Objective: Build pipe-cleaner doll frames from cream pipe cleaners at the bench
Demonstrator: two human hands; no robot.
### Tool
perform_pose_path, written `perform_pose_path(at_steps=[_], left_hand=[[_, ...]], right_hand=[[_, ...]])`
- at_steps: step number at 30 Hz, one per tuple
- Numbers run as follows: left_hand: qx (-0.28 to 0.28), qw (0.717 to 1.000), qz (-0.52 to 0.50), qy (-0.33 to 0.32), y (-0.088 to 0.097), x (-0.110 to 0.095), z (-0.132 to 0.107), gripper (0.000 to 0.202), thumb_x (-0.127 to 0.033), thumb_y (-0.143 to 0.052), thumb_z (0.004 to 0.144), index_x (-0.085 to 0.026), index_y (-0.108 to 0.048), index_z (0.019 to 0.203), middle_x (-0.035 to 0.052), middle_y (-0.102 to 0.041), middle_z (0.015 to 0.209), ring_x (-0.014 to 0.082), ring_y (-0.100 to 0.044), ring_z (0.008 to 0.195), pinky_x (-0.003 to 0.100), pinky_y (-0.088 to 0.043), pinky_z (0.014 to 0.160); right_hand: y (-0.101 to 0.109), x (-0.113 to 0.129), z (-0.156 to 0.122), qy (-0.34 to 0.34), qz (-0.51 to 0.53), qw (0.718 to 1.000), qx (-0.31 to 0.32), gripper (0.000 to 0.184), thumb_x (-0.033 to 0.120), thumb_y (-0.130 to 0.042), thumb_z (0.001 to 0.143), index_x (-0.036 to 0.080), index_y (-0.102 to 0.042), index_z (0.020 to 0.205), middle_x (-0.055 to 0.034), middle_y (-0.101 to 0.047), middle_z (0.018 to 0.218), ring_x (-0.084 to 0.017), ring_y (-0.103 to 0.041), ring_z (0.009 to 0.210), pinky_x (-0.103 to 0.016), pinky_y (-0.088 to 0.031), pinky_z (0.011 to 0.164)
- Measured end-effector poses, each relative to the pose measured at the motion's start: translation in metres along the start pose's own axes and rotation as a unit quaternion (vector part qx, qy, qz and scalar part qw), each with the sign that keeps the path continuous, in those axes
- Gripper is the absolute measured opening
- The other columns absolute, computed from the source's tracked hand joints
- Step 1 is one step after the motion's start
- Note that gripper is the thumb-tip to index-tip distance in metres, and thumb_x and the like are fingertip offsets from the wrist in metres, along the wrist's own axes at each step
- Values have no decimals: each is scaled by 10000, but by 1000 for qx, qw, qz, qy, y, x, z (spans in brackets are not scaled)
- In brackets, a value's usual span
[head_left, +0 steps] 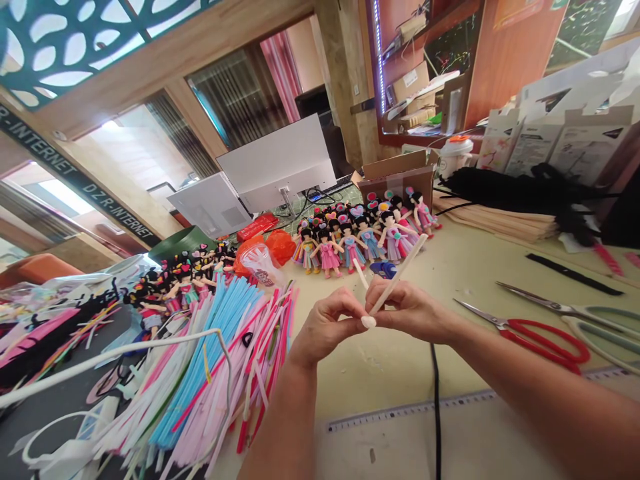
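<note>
Both hands meet over the middle of the table, fingers pinched on one cream-white pipe cleaner (403, 268). My left hand (334, 319) closes thumb and forefinger on its bent, rounded end. My right hand (404, 308) grips it just beside that, also closed. One long end slants up and to the right past the right hand, and a shorter end sticks up between the hands. Beyond the fingers stand several small dolls (329, 252) in pink, blue and purple dresses. A small dark blue object (384, 269) lies behind the right hand.
Bundles of coloured pipe cleaners (200, 360) cover the left side. On the right lie red-handled scissors (545, 340) and green-handled scissors (595, 317). A ruler strip (400, 412) and a black cable (436, 407) are in front. Monitors (280, 167) and a cardboard box (400, 177) stand behind.
</note>
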State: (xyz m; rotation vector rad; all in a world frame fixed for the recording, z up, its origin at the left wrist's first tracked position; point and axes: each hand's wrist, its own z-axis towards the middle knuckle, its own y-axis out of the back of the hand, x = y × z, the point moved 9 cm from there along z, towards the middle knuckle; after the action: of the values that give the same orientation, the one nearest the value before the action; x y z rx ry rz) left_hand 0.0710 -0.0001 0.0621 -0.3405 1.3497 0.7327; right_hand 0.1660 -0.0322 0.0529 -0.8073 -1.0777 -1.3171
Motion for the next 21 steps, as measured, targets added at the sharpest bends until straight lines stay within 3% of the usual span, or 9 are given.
perform_pose_path(at_steps=[4,8,18,21], left_hand=[[23,997,67,-26,-5,-11,-2,249,-395,-767,709,-168,-666,684,-4,-513,718,110,-493,712,264,-402,720],[49,995,79,-30,-12,-16,-5,199,-359,-730,758,-172,-679,711,12,-514,766,118,-508,737,255,-416,703],[129,978,151,-72,-31,-30,-17,104,-234,-653,831,-169,-712,775,22,-537,778,106,-548,750,226,-445,715],[119,976,169,-73,-30,-32,-17,111,-246,-645,837,-170,-707,784,26,-546,775,113,-554,755,229,-447,716]], right_hand=[[-5,-10,-1,-75,38,995,47,305,424,-776,676,149,-646,697,9,-543,658,-103,-483,605,-233,-358,540],[-11,-13,-4,-119,104,984,78,314,384,-803,627,141,-612,684,31,-525,601,-93,-458,583,-229,-336,541],[-29,-25,-9,-149,199,955,161,206,226,-792,581,115,-626,630,36,-538,581,-84,-446,578,-227,-332,565],[-30,-27,-10,-155,205,951,173,193,235,-791,586,114,-653,645,34,-547,588,-91,-458,589,-231,-354,582]])
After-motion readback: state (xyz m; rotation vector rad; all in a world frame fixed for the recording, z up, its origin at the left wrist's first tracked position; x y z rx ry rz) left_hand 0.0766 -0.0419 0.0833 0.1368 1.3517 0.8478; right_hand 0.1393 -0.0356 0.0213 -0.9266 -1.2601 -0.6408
